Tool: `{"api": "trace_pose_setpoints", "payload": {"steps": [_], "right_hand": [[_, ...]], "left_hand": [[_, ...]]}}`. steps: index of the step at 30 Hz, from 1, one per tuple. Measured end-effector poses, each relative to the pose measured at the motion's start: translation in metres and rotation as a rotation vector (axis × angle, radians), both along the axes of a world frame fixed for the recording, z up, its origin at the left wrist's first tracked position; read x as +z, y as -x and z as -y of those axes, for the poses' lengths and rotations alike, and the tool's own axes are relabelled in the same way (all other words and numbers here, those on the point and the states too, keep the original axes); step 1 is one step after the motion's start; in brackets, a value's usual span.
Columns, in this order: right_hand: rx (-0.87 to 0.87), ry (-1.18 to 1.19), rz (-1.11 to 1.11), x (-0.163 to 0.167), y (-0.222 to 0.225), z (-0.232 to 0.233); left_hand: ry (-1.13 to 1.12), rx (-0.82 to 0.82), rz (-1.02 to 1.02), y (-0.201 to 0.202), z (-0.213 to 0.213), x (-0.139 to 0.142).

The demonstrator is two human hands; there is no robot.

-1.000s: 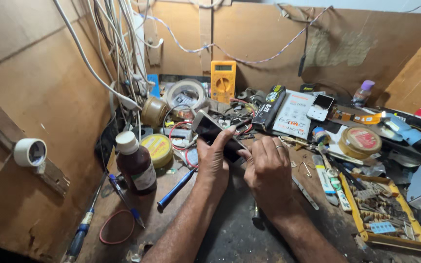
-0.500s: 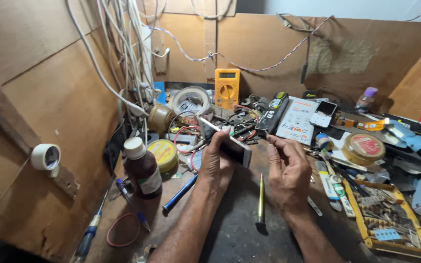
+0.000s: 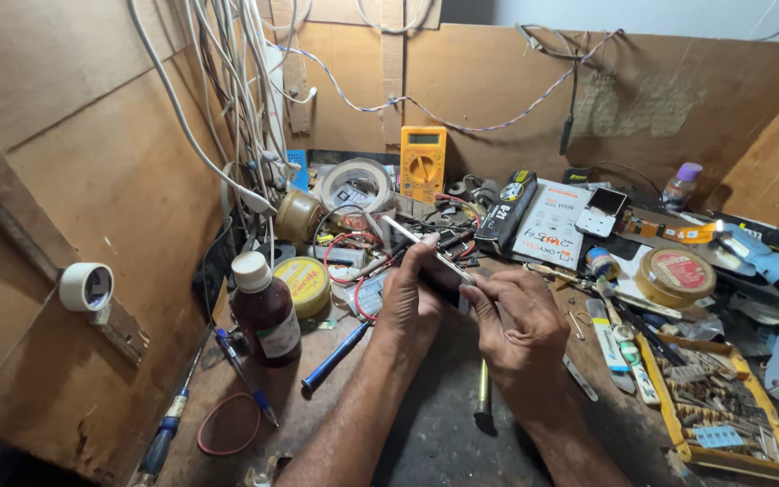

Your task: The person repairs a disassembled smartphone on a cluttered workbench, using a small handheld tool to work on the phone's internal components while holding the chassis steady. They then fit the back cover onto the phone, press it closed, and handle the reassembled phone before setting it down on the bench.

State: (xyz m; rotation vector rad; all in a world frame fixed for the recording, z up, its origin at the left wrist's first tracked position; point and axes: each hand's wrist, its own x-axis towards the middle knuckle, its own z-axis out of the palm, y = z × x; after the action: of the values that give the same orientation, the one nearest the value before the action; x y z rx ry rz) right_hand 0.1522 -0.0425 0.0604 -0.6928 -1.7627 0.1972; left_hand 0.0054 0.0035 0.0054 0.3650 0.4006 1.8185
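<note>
— Two hands on one thing, yes?

— Yes. The left hand (image 3: 418,293) is wrapped around a flat dark phone with a pale edge (image 3: 430,255), fingers curled over its far side, tilting it up on edge above the middle of the bench. The right hand (image 3: 523,326) is pinched narrow at the phone's near right corner; whether it grips a small tool there I cannot tell.

— What changed in the last second?

— The phone went from lying low between the hands to being raised and angled, and the right hand closed in on its edge. A yellow-handled screwdriver (image 3: 482,397) now lies on the dark bench top (image 3: 435,433) just near of the hands, touched by neither. I judge the work has moved to the phone's edge.

— How does the phone look?

— Slim, black on its face, a light strip along the upper side; much of it is hidden by fingers.

— And around them?

— Left: a brown bottle with a white cap (image 3: 263,311), a round yellow tin (image 3: 303,284), a blue-handled screwdriver (image 3: 335,356). Far: a yellow multimeter (image 3: 423,162) against the brown board wall (image 3: 498,81). Right: a roll of tan tape (image 3: 675,278) and a yellow tray of small parts (image 3: 723,410).
</note>
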Motion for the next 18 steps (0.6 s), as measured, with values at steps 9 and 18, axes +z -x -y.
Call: {"api": "trace_pose_setpoints", "payload": {"steps": [9,18], "right_hand": [[0.107,0.020,-0.070,-0.001,-0.003,0.000],[0.060,0.041,0.040,-0.003,-0.004,-0.004]], "left_hand": [[0.032,-0.045,0.068,0.002,0.005,0.010],[-0.080,-0.158,0.348,0.012,0.004,0.017]]}}
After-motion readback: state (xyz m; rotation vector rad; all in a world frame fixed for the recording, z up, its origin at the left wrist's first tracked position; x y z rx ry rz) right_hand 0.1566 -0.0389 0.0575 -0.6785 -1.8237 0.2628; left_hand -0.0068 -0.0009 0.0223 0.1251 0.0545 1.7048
